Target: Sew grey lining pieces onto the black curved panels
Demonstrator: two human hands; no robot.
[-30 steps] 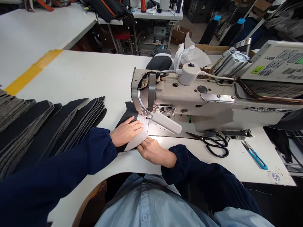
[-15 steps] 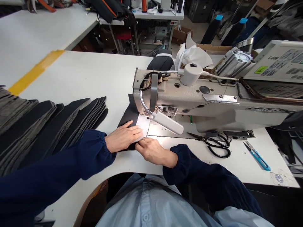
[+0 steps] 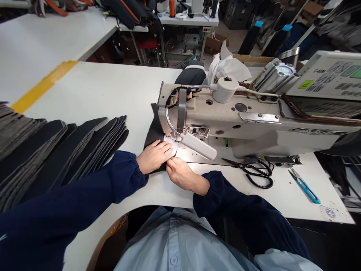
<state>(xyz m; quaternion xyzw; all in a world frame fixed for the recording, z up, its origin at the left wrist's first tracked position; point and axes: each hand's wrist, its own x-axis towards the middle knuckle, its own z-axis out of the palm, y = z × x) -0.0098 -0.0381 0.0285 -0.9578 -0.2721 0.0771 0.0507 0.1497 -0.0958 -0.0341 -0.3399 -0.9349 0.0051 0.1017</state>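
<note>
A dark fabric piece (image 3: pixel 154 131) lies partly beneath the head of the sewing machine (image 3: pixel 194 109), with a white patch (image 3: pixel 170 145) on it lit by the lamp (image 3: pixel 199 146). My left hand (image 3: pixel 154 156) rests flat on the fabric, fingers stretched towards the white patch. Close by on the right, my right hand (image 3: pixel 180 172) pinches the near edge of the fabric between thumb and curled fingers. The needle area is mostly hidden behind the machine head and lamp.
Stacked dark fabric pieces (image 3: pixel 76 146) fan out on the left of the table. Black scissors (image 3: pixel 254 171) and blue thread snips (image 3: pixel 306 188) lie to the right. A control panel (image 3: pixel 324 77) stands at the back right, and a dark padded item (image 3: pixel 191 74) sits behind the machine.
The fabric has moved away from me, further under the machine head. Both hands have gone forward with it, the left one also a little to the right.
</note>
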